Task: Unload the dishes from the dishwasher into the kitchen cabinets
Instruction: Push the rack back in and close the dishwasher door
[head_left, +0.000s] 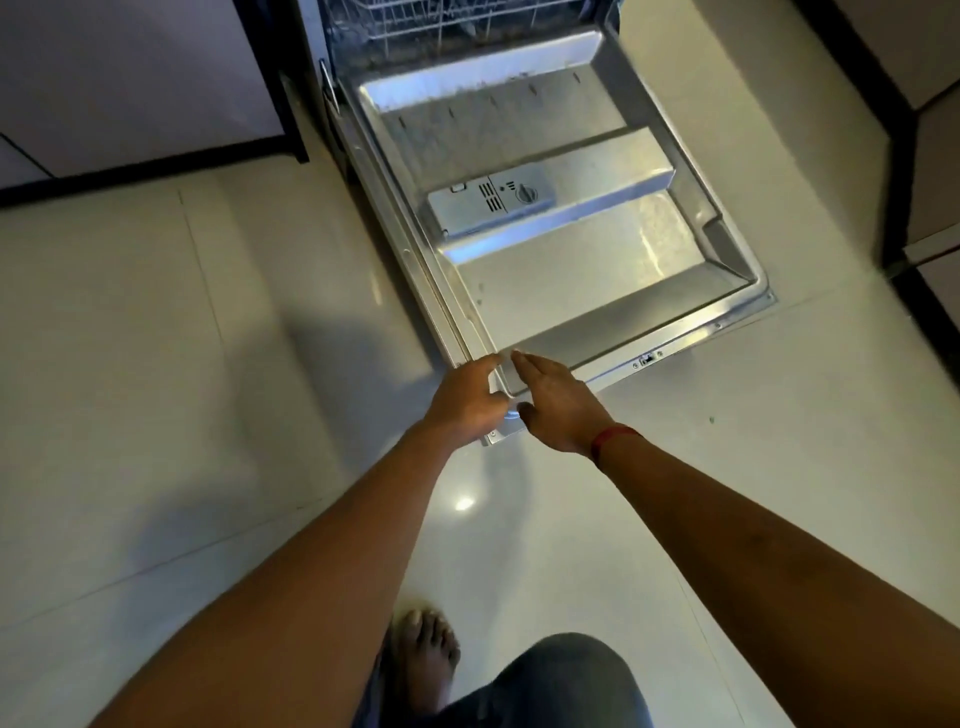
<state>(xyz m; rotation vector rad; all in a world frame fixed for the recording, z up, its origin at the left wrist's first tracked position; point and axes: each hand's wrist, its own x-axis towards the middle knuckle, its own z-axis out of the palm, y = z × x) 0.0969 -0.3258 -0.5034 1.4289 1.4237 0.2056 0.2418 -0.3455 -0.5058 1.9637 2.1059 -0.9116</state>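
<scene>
The dishwasher door (571, 270) lies fully open and flat in front of me, its steel inner face up, with a grey detergent box (491, 200) in the middle. A white wire rack (441, 21) shows inside the machine at the top; no dishes can be made out in it. Both my hands are at the door's near left corner. My left hand (465, 397) curls over the corner edge. My right hand (558, 402) lies with straight fingers on the rim beside it, a red band on its wrist.
Pale glossy floor tiles (182, 389) spread to the left and below. Lower cabinets with dark plinths stand at the upper left (130, 93) and along the right (930, 156). My bare foot (426, 660) and knee (566, 680) are at the bottom.
</scene>
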